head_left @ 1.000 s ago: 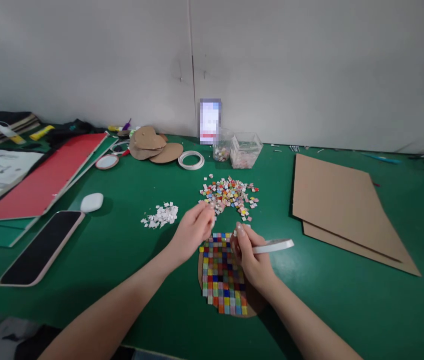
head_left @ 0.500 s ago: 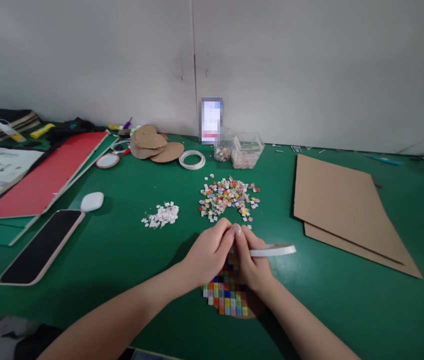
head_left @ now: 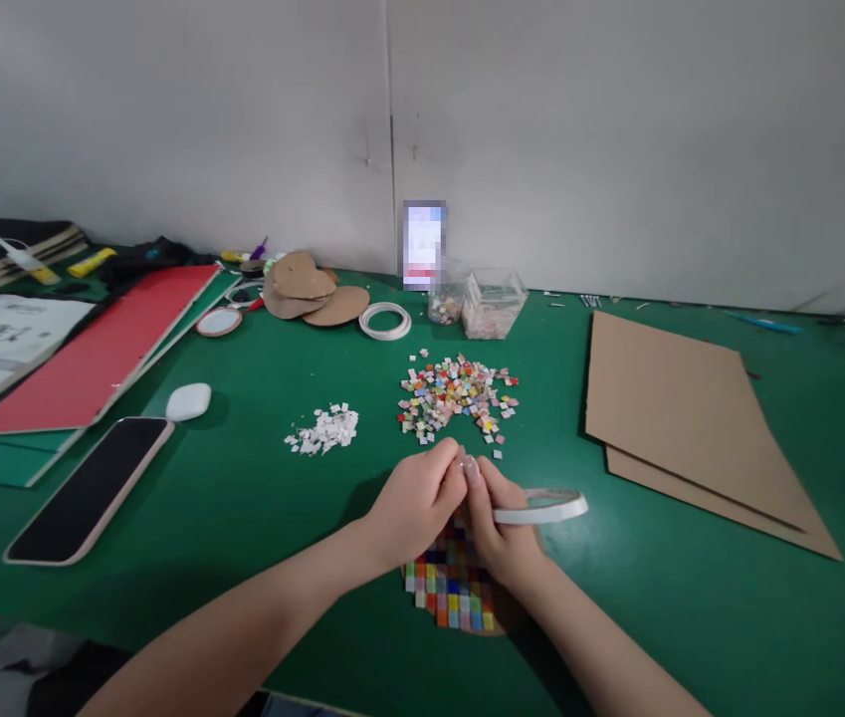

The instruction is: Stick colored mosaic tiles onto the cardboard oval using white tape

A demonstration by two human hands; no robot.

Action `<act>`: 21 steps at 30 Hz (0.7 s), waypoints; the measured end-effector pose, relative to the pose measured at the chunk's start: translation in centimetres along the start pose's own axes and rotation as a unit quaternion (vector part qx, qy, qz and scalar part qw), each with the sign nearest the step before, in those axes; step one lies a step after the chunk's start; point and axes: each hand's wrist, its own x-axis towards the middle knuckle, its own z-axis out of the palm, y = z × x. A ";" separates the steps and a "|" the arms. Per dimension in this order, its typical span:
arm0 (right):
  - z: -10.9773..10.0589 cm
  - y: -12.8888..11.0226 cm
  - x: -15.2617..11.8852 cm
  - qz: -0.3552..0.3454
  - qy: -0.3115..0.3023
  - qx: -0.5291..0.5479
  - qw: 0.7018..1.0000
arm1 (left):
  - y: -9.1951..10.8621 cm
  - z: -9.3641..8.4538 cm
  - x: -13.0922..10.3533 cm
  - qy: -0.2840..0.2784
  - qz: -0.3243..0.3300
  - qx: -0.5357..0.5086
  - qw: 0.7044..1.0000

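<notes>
My left hand [head_left: 413, 505] is closed in a pinch, its fingertips meeting those of my right hand [head_left: 501, 523]. What the left fingertips pinch is too small and hidden to make out. A roll of white double-sided tape [head_left: 541, 514] is held in my right hand and sticks out to the right, tilted so part of its ring opening shows. Beneath both hands lies a round cardboard piece covered with a mosaic of coloured square tiles [head_left: 453, 596]; the hands hide its upper part. Just beyond them is a pile of loose coloured tiles [head_left: 456, 393].
White paper scraps [head_left: 323, 430] lie left of the tiles. A phone [head_left: 90, 490] and white case [head_left: 188, 401] are further left. Behind are cut cardboard pieces [head_left: 336, 306], another tape roll [head_left: 384, 322] and a clear box [head_left: 495, 304]. Large cardboard sheets [head_left: 680, 418] lie at right.
The tape roll has tilted, so more of its opening shows. Both hands stay pinched together at nearly the same spot. The whole view has shifted slightly.
</notes>
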 end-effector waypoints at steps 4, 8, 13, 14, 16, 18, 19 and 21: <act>0.2 -0.2 0.2 0.012 0.025 0.064 0.998 | 0.1 -0.2 0.1 -0.010 -0.016 -0.053 0.998; 0.3 -0.1 0.2 0.026 0.040 0.105 0.993 | 0.3 -0.1 0.2 -0.002 -0.039 -0.112 0.993; 0.3 -0.1 0.2 0.044 0.040 0.117 0.991 | 0.6 -0.1 0.0 -0.015 -0.041 -0.124 0.991; 0.3 -0.1 0.3 0.046 0.039 0.116 0.991 | 0.6 -0.1 0.0 -0.016 -0.040 -0.117 0.992; 0.3 -0.2 0.3 0.048 0.033 0.113 0.992 | 0.6 0.1 -0.1 -0.008 -0.039 -0.095 0.995; 0.3 -0.3 0.3 0.047 0.023 0.107 0.993 | 0.4 0.2 -0.2 0.004 -0.034 -0.068 0.997; 0.2 -0.3 0.3 0.047 0.018 0.100 0.994 | 0.3 0.2 -0.3 0.011 -0.030 -0.053 0.998; 0.1 -0.4 0.3 0.044 0.010 0.080 0.996 | 0.2 0.3 -0.4 0.026 -0.019 -0.018 0.999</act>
